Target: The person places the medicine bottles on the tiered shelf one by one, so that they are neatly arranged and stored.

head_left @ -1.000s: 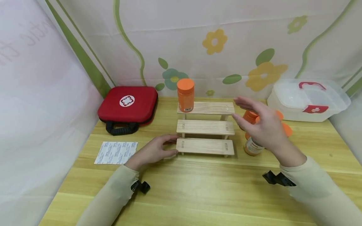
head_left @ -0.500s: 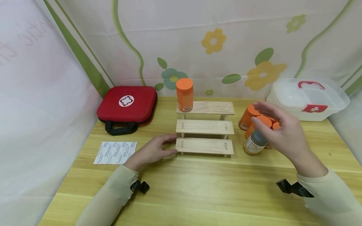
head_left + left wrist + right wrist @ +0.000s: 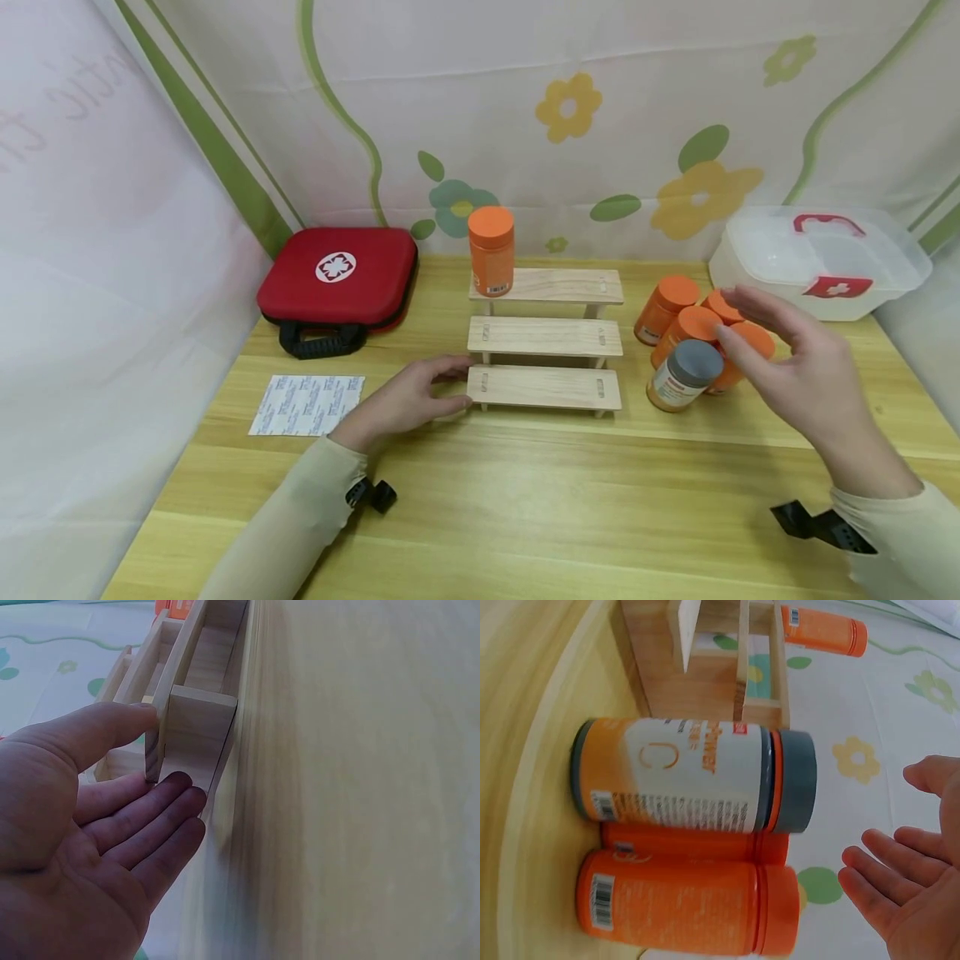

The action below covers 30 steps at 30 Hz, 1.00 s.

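A three-step wooden shelf (image 3: 544,337) stands mid-table. My left hand (image 3: 412,398) is at its left end, thumb and index finger pinching the end of the lowest step (image 3: 156,746); the other fingers extend below the board. One orange pill bottle (image 3: 492,252) stands upright on the top step's left side. To the shelf's right, a grey-lidded pill bottle (image 3: 684,377) with a white and orange label stands in front of several orange pill bottles (image 3: 667,308). My right hand (image 3: 806,375) hovers beside this group, thumb and fingers apart, holding nothing; it partly hides the rightmost bottles.
A red first-aid case (image 3: 337,279) with a black handle lies at the back left. In front of it is a white printed packet (image 3: 306,406). A translucent first-aid box (image 3: 817,262) stands at the back right, against the flowered curtain (image 3: 480,108).
My right hand has moved right and toward me, away from over the bottles, uncovering the grey-lidded one. The left hand, shelf and bottles stay in place.
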Each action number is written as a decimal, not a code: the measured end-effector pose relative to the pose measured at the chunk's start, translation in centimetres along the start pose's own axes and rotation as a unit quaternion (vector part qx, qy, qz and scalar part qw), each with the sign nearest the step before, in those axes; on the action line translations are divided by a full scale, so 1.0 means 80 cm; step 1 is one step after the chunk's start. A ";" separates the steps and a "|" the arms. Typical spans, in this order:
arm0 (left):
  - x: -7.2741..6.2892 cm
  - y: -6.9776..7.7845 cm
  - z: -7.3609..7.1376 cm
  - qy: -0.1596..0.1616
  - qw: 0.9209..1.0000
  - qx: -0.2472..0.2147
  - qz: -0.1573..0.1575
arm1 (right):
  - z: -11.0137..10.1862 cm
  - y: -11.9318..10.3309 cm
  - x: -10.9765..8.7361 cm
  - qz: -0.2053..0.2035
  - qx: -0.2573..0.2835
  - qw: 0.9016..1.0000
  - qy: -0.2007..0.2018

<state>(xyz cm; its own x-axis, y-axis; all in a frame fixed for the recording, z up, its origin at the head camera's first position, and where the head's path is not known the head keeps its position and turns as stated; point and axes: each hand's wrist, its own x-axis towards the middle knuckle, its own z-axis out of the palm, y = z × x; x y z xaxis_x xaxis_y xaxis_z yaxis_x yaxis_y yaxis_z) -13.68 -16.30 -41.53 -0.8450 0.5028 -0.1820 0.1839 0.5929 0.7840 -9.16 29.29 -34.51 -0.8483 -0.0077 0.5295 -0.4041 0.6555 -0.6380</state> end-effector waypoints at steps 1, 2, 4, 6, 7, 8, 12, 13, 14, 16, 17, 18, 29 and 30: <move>0.000 0.000 0.000 0.000 1.000 0.000 0.000 | -0.002 0.003 -0.002 0.005 -0.004 1.000 0.000; 0.000 0.001 0.000 0.001 1.000 0.001 0.000 | -0.004 0.005 -0.005 0.011 -0.006 1.000 -0.001; 0.000 0.001 0.000 0.001 1.000 0.001 0.002 | -0.009 0.010 -0.009 0.027 -0.012 1.000 -0.001; 0.000 0.001 0.000 0.001 1.000 0.001 0.003 | -0.012 0.015 -0.014 0.048 -0.020 0.999 -0.002; 0.000 0.001 0.000 0.001 1.000 0.001 0.004 | -0.013 0.018 -0.017 0.055 -0.023 0.998 -0.002; 0.000 0.002 0.000 0.001 1.000 0.001 0.004 | -0.015 0.021 -0.019 0.064 -0.026 0.998 -0.003; 0.000 0.001 0.000 0.001 1.000 0.000 0.001 | -0.018 0.032 -0.027 0.090 -0.036 0.995 -0.003; 0.000 0.001 0.000 0.001 1.000 -0.001 0.000 | -0.019 0.034 -0.029 0.098 -0.039 0.994 -0.004; 0.000 0.001 0.000 0.001 1.000 -0.001 -0.001 | -0.019 0.037 -0.031 0.105 -0.041 0.994 -0.006; 0.000 0.001 0.000 0.001 1.000 -0.001 0.000 | -0.021 0.043 -0.035 0.122 -0.050 0.991 -0.012; 0.000 0.001 0.000 0.001 1.000 -0.002 0.000 | -0.022 0.046 -0.036 0.131 -0.053 0.990 -0.016; 0.000 0.000 0.000 0.001 1.000 -0.002 0.001 | -0.023 0.049 -0.038 0.141 -0.057 0.988 -0.021; 0.002 -0.002 0.000 -0.001 1.000 0.001 0.002 | -0.024 0.079 -0.048 0.192 -0.053 0.978 -0.063; 0.002 -0.002 0.000 -0.001 1.000 0.001 0.003 | -0.024 0.082 -0.049 0.195 -0.050 0.977 -0.067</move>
<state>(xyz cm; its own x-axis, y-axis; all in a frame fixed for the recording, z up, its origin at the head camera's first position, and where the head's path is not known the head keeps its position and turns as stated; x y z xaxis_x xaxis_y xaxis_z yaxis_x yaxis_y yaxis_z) -13.82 -16.32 -41.68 -0.8425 0.5083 -0.1783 0.1906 0.5910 0.7839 -7.85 35.06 -39.72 -0.9711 0.1630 0.1745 -0.0110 0.6994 -0.7147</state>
